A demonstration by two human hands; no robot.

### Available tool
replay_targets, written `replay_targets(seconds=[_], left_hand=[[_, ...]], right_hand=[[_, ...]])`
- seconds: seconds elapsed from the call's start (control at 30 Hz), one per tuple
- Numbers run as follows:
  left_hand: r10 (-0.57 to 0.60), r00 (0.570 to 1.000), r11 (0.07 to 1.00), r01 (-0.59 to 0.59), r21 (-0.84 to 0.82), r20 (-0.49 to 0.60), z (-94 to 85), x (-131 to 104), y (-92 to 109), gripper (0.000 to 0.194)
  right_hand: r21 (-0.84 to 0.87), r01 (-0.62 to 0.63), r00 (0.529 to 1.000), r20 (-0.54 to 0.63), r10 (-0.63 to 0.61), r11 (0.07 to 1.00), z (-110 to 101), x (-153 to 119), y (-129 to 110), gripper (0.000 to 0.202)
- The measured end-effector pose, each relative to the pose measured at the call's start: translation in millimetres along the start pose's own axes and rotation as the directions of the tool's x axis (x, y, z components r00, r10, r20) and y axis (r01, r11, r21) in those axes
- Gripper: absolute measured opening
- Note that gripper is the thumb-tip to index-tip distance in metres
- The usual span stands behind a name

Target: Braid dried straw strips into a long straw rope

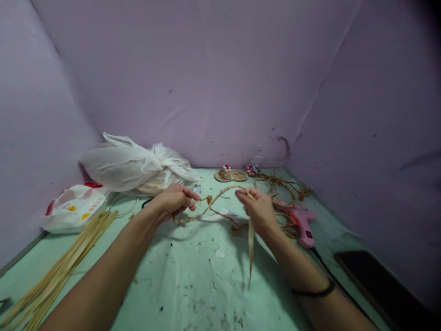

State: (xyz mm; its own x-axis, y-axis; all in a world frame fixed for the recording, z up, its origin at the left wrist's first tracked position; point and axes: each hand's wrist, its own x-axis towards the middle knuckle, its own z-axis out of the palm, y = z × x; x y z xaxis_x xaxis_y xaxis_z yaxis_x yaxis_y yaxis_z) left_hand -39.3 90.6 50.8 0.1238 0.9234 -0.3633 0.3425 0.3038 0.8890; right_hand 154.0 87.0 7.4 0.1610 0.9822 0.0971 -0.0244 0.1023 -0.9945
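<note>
A brown twisted straw cord stretches between my hands above the table, with a knotted lump near its middle. My left hand is closed, pinching one end of the cord between thumb and fingers. The fingers of my right hand are pinched on the other side of the cord. A pale flat straw strip hangs down from my right hand. Below the knot, a loose length of cord trails toward the right and ends in a small tangle.
A pink glue gun and tangled cord lie at right, near a dark flat object. A woven straw piece with beads sits at the back. At left are a white plastic bag, a printed packet and straw strips.
</note>
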Motion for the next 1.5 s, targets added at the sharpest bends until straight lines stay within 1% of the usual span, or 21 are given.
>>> replay_targets(seconds=[0.07,0.13,0.2,0.27,0.33,0.47,0.6,0.7,0.83,1.0,1.07,1.13,1.17,1.2,1.23,1.27,1.3,1.37,1.4,1.43,1.5], left_hand=[[0.056,0.997,0.998,-0.057,0.016,0.051,-1.0,-4,7,0.027],[0.063,0.996,0.994,-0.068,0.084,0.065,4.5,-9,13,0.023],[0.058,0.995,0.990,-0.067,0.123,0.077,11.8,-12,16,0.019],[0.083,0.991,0.989,-0.096,0.116,0.106,17.2,-13,16,0.014],[0.127,0.987,0.986,-0.137,0.095,0.101,20.3,-12,13,0.009],[0.157,0.988,0.987,-0.157,0.033,0.005,25.9,-6,7,0.004],[0.134,0.991,0.990,-0.134,-0.049,-0.010,32.7,0,2,0.005],[0.082,0.996,0.990,-0.084,-0.114,-0.019,32.0,4,-2,0.002],[0.044,0.999,0.989,-0.047,-0.140,-0.022,27.0,7,-4,0.008],[0.022,0.998,1.000,-0.023,-0.018,-0.066,29.7,0,3,0.009],[0.024,0.995,1.000,-0.022,0.012,-0.102,25.0,-5,9,0.008],[0.078,0.977,0.997,-0.075,0.024,-0.199,12.2,-11,15,0.007],[0.118,0.957,0.993,-0.116,0.020,-0.265,3.6,-13,16,0.006],[0.168,0.935,0.985,-0.174,0.010,-0.312,-5.2,-14,17,0.005],[0.205,0.916,0.976,-0.217,0.006,-0.345,-13.3,-13,17,0.004],[0.202,0.924,0.979,-0.204,0.029,-0.324,-19.7,-12,16,0.002],[0.175,0.950,0.984,-0.159,0.080,-0.259,-24.1,-10,14,0.004],[0.123,0.981,0.959,-0.079,0.272,-0.149,-26.4,-5,8,0.012],[0.141,0.981,0.921,-0.081,0.380,-0.131,-25.0,-2,6,0.016],[0.198,0.970,0.878,-0.114,0.465,-0.138,-22.6,-1,5,0.020],[0.355,0.925,0.822,-0.239,0.517,-0.136,-16.5,-3,5,0.027]], right_hand=[[-0.079,0.033,0.996,0.082,-0.026,0.996,-1,-1,0,0.026],[-0.123,0.074,0.980,0.191,-0.049,0.990,2,-5,-2,0.032],[-0.177,0.131,0.942,0.328,-0.067,0.975,5,-9,-5,0.034],[-0.237,0.180,0.892,0.447,-0.058,0.955,9,-12,-6,0.029],[-0.271,0.189,0.870,0.492,-0.033,0.944,11,-14,-3,0.024],[-0.229,0.076,0.863,0.503,0.051,0.971,15,-13,9,0.019],[-0.108,-0.066,0.845,0.523,0.113,0.992,17,-14,14,0.016],[-0.121,-0.079,0.829,0.544,0.132,0.990,16,-14,15,0.017],[-0.185,-0.051,0.815,0.560,0.148,0.981,15,-14,15,0.019],[-0.326,0.022,0.816,0.552,0.171,0.945,12,-12,14,0.021],[-0.410,0.030,0.851,0.489,0.192,0.911,8,-9,16,0.020],[-0.472,0.024,0.907,0.381,0.179,0.881,4,-7,21,0.017],[-0.477,0.022,0.926,0.342,0.162,0.879,2,-6,23,0.016],[-0.472,0.023,0.935,0.322,0.149,0.881,1,-5,25,0.015],[-0.456,0.027,0.932,0.334,0.143,0.890,1,-6,27,0.014],[-0.439,0.033,0.919,0.366,0.145,0.898,2,-6,28,0.013],[-0.420,0.034,0.903,0.402,0.152,0.907,3,-7,29,0.013],[-0.374,0.018,0.885,0.437,0.159,0.927,5,-8,27,0.011],[-0.330,-0.003,0.887,0.435,0.155,0.944,5,-8,25,0.011],[-0.272,-0.025,0.892,0.429,0.144,0.962,4,-7,23,0.011],[-0.153,-0.055,0.902,0.416,0.115,0.987,0,-4,16,0.012]])
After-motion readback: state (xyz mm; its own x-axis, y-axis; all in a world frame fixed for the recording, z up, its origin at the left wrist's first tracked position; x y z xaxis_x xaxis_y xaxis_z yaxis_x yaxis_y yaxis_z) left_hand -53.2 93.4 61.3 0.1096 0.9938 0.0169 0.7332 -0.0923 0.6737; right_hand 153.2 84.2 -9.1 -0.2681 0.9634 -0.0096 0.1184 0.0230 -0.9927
